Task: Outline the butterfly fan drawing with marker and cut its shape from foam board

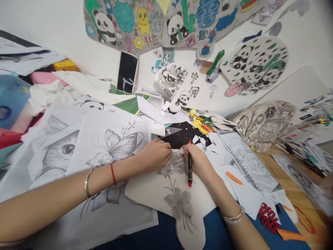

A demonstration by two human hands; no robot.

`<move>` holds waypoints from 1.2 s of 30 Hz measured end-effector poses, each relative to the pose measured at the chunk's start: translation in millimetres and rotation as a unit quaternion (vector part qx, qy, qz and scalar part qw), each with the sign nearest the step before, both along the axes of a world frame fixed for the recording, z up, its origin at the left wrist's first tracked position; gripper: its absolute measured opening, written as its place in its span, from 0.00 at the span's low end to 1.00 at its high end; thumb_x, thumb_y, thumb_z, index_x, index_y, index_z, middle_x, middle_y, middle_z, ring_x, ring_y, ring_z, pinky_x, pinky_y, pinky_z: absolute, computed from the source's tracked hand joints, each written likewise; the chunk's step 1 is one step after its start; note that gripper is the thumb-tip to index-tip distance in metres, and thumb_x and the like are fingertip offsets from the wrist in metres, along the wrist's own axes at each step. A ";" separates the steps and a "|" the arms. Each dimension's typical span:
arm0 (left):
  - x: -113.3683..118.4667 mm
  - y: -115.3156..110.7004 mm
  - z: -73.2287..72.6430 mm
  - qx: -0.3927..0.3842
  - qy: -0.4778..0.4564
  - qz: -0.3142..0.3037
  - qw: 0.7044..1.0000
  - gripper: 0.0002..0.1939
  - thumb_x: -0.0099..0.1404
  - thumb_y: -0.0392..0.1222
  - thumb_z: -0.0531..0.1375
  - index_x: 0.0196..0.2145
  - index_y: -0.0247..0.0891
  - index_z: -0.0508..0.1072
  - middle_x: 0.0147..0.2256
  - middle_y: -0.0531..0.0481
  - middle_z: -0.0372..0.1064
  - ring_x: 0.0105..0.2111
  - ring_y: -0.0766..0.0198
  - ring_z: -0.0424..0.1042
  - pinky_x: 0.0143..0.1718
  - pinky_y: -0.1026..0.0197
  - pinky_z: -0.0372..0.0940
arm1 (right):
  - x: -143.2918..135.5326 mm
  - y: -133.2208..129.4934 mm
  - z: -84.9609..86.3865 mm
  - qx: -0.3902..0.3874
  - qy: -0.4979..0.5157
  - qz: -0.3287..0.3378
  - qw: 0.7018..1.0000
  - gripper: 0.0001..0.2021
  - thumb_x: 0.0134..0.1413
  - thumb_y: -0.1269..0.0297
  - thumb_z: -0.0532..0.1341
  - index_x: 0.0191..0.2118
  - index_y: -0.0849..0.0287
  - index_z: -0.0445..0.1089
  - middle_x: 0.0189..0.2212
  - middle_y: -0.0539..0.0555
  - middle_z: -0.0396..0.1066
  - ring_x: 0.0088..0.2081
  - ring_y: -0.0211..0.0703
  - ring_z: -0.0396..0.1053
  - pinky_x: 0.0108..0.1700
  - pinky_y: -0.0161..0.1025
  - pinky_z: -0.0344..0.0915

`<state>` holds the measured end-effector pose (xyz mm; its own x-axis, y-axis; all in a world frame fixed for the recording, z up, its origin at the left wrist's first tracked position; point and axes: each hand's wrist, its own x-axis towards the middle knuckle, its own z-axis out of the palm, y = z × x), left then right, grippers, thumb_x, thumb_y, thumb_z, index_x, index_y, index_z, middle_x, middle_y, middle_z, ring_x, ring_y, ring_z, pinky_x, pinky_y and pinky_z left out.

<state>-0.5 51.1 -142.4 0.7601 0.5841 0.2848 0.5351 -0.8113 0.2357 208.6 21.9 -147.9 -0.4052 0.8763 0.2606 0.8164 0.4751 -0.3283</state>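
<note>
On the desk: one flowered cutout, one pen

One butterfly drawing; one left hand, fingers curled tight at the cutout's top edge; cutout central, between both forearms; one right hand, closed round the pen; one spiral sketchbook.

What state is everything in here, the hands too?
Marker: held; capped or not, unclear
Right hand: closed around it
Left hand: curled; grip unclear
Flowered cutout: bearing grey flower drawings
Phone: upright, screen dark
White wad: crumpled
Sketchbook: drawn page showing
</note>
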 end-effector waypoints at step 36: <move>0.9 -1.5 7.6 -0.013 0.020 -0.002 1.000 0.23 0.71 0.40 0.43 0.35 0.34 0.77 0.40 0.45 0.72 0.39 0.58 0.69 0.47 0.55 0.59 | 1.0 -14.7 1.6 0.000 0.008 0.023 1.000 0.09 0.52 0.75 0.53 0.28 0.56 0.52 0.24 0.48 0.57 0.27 0.38 0.58 0.29 0.34 0.52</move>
